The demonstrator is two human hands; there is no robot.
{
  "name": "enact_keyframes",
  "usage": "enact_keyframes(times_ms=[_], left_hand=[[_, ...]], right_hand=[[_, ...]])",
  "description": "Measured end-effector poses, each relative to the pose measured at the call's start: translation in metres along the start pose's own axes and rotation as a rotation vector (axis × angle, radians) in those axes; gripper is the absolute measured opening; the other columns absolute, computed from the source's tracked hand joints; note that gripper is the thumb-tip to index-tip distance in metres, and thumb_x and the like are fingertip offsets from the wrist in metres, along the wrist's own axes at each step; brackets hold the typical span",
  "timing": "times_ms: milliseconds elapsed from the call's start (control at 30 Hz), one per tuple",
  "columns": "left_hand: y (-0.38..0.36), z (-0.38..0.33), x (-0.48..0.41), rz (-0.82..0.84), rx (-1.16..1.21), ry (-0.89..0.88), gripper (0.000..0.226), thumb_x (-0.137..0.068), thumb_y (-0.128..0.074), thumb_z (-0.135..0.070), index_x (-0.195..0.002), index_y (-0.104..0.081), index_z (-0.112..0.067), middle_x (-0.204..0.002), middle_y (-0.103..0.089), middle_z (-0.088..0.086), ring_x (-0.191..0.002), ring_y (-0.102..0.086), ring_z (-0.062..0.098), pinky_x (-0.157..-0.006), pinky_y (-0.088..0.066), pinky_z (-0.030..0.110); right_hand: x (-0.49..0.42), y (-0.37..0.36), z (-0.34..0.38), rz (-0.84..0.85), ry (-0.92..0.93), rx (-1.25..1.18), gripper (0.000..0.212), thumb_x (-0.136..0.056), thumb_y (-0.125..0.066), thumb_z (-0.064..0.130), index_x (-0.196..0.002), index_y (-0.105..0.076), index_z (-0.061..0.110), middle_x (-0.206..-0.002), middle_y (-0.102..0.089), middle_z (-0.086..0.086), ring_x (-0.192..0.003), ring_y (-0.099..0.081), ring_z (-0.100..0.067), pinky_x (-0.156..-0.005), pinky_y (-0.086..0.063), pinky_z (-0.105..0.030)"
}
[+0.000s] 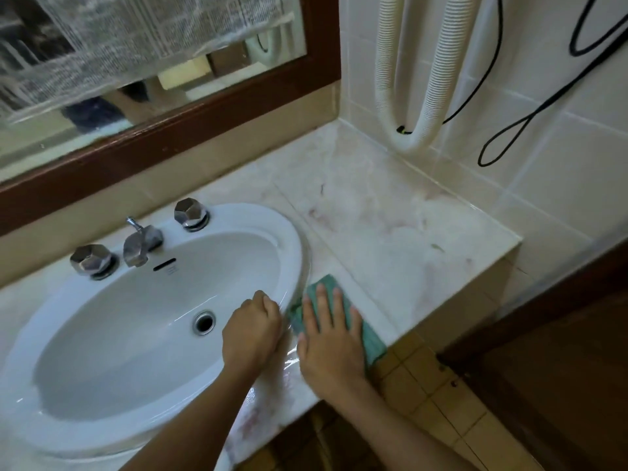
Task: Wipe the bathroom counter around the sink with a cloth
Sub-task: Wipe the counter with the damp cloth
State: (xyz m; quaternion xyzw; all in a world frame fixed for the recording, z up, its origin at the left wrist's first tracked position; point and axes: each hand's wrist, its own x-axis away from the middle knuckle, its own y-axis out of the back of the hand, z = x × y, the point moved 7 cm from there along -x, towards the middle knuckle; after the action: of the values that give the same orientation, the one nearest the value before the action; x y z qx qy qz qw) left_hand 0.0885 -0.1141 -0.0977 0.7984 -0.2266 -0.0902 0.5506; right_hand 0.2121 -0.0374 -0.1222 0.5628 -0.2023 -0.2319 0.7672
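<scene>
A green cloth (368,338) lies flat on the pale marble counter (384,226), right beside the rim of the white oval sink (292,253) and near the counter's front edge. My right hand (331,338) presses on it, palm down with fingers spread, covering most of the cloth. My left hand (253,329) is curled into a loose fist resting on the sink's right rim, holding nothing, just left of the cloth.
A chrome tap (139,244) with two faceted knobs (92,260) (190,213) sits at the sink's back. A wood-framed mirror (204,110) hangs above. White ribbed hoses (413,141) and a black cable (530,120) hang on the tiled right wall. A dark wooden door (560,368) stands at right.
</scene>
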Motion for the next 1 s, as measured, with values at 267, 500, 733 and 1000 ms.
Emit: enact_keyframes(times_ms=[267, 500, 733, 1000], left_hand=[[0.007, -0.002, 0.005, 0.019, -0.02, -0.112, 0.025, -0.096, -0.028, -0.019, -0.091, -0.05, -0.009, -0.092, -0.058, 0.009, -0.086, -0.056, 0.036, -0.063, -0.041, 0.038], [-0.001, 0.011, 0.001, 0.057, 0.038, 0.055, 0.028, -0.092, -0.028, -0.031, -0.077, -0.047, -0.017, -0.081, -0.055, 0.003, -0.078, -0.053, 0.031, -0.057, -0.032, 0.034], [0.001, -0.017, -0.033, 0.011, 0.246, 0.2, 0.039, -0.079, -0.036, -0.043, -0.096, -0.061, -0.018, -0.106, -0.063, 0.004, -0.099, -0.058, 0.027, -0.075, -0.043, 0.038], [-0.018, -0.053, -0.053, -0.057, 0.257, 0.32, 0.046, -0.095, -0.04, -0.045, -0.134, -0.039, -0.02, -0.135, -0.052, 0.002, -0.116, -0.053, 0.027, -0.086, -0.038, 0.037]], right_hand=[[0.045, 0.024, -0.079, 0.066, 0.118, 0.129, 0.064, -0.091, -0.026, 0.046, -0.153, -0.016, 0.032, -0.161, -0.006, 0.005, -0.149, -0.006, -0.019, -0.115, -0.011, -0.043], [-0.038, 0.067, -0.208, 0.124, -0.346, 0.063, 0.06, -0.1, -0.014, 0.046, -0.154, 0.005, 0.026, -0.16, 0.017, -0.002, -0.147, 0.016, -0.022, -0.118, 0.004, -0.047], [-0.165, 0.077, -0.218, 0.068, -0.36, 0.085, 0.065, -0.098, -0.016, 0.046, -0.154, 0.004, 0.019, -0.161, 0.01, -0.008, -0.147, 0.008, -0.032, -0.117, 0.001, -0.053], [-0.296, 0.065, -0.155, 0.12, -0.094, 0.099, 0.066, -0.099, -0.019, 0.046, -0.154, 0.001, 0.016, -0.161, 0.012, -0.011, -0.147, 0.01, -0.033, -0.116, 0.002, -0.055]])
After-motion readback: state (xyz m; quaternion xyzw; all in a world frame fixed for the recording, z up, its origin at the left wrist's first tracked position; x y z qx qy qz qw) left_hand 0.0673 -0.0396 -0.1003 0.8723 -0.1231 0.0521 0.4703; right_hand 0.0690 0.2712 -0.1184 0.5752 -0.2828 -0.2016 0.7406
